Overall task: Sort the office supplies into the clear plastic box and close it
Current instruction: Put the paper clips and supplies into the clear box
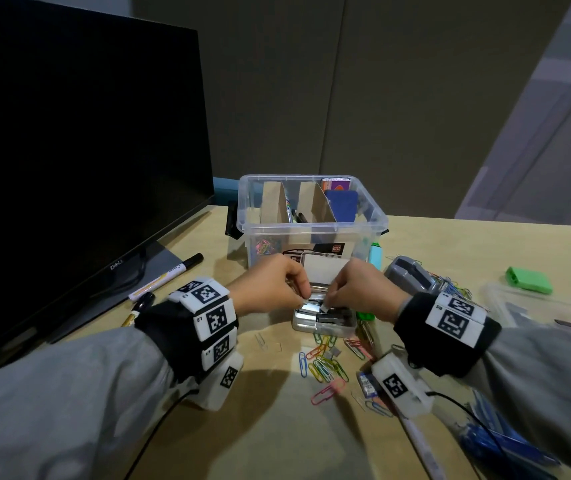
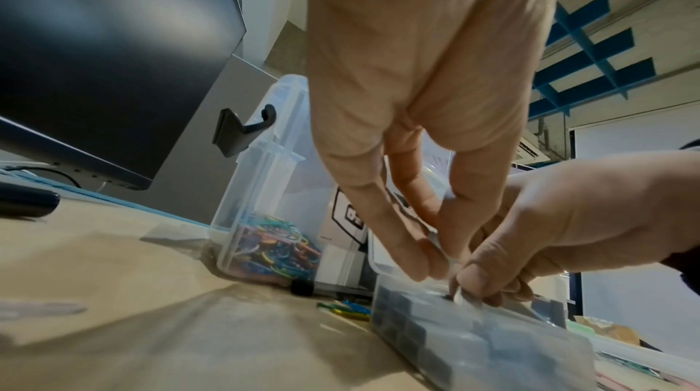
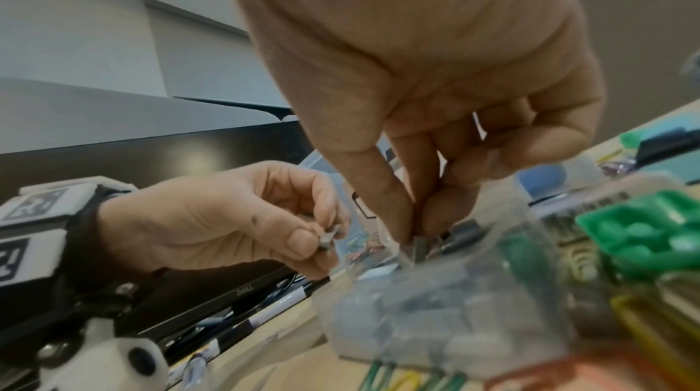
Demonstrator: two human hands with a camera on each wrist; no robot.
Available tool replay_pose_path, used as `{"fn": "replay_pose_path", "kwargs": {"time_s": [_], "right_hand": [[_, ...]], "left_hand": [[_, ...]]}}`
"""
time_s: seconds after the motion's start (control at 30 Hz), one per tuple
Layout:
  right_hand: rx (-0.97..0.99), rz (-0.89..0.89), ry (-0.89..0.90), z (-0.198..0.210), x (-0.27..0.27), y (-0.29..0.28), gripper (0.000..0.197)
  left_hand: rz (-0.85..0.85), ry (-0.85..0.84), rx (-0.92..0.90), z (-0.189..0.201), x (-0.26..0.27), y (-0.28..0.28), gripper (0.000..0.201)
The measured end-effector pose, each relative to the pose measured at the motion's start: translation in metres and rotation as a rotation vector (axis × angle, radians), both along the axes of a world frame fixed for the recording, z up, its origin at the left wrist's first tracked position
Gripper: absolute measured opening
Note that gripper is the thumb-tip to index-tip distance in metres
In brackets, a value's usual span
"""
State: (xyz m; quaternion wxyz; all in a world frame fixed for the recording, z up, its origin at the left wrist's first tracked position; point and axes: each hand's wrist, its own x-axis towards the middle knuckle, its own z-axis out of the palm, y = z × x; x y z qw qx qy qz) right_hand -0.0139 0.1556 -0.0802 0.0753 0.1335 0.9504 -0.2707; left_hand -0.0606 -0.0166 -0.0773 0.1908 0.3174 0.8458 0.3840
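Clear plastic box (image 1: 311, 233): a lidless, see-through tub with rounded corners and a black clip handle on its left side stood on the desk beyond both hands, just right of the monitor.
Dividers: two brown cardboard walls (image 1: 315, 202) split the tub into three bays; markers stood in the middle bay, a blue flat item in the right one, and coloured paper clips (image 2: 272, 247) lay at the bottom left corner.
Small case (image 1: 325, 318): a shallow clear plastic tray with its hinged lid raised sat in front of the tub, packed with grey metal staple strips.
Left hand (image 1: 270, 289): its thumb and forefinger were pinched together on a short staple strip (image 3: 327, 237) above the tray's left edge.
Right hand (image 1: 360, 292): its fingertips were clamped on a strip (image 3: 418, 244) standing in the tray; the two hands nearly touched.
Loose clips (image 1: 325, 365): a scatter of thin wire clips in many colours lay near the tray's front; too many to count.
Markers: two lay at the monitor's foot, one white with a black cap (image 1: 166, 277).
Right side: a grey stapler (image 1: 412, 275) and a green block (image 1: 530, 280) lay there.
Desk (image 1: 259, 427): smooth pale wood, with bare surface between the sleeves.
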Motion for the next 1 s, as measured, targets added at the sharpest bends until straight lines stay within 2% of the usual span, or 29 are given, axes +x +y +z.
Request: {"fn": "replay_pose_path", "kwargs": {"time_s": [0.13, 0.27, 0.47, 0.63, 0.87, 1.0], "right_hand": [[0.013, -0.064, 0.022, -0.007, -0.001, -0.004, 0.019], [0.038, -0.085, 0.03, -0.009, 0.0, -0.006, 0.018], [0.208, -0.033, 0.063, -0.01, 0.006, -0.004, 0.015], [0.274, -0.015, 0.088, -0.009, 0.011, -0.007, 0.017], [0.014, -0.151, 0.006, -0.008, 0.01, -0.006, 0.021], [0.003, -0.18, -0.008, -0.012, 0.007, -0.007, 0.021]], "left_hand": [[0.009, 0.046, -0.019, 0.001, 0.0, 0.0, 0.018], [0.033, 0.033, -0.04, 0.001, -0.003, -0.003, 0.02], [0.006, -0.009, -0.095, -0.001, -0.002, -0.003, 0.014], [-0.004, -0.022, -0.108, -0.001, 0.0, -0.002, 0.015], [-0.008, -0.005, -0.125, -0.001, 0.002, -0.002, 0.015], [-0.008, -0.002, -0.128, 0.0, 0.004, -0.001, 0.014]]}}
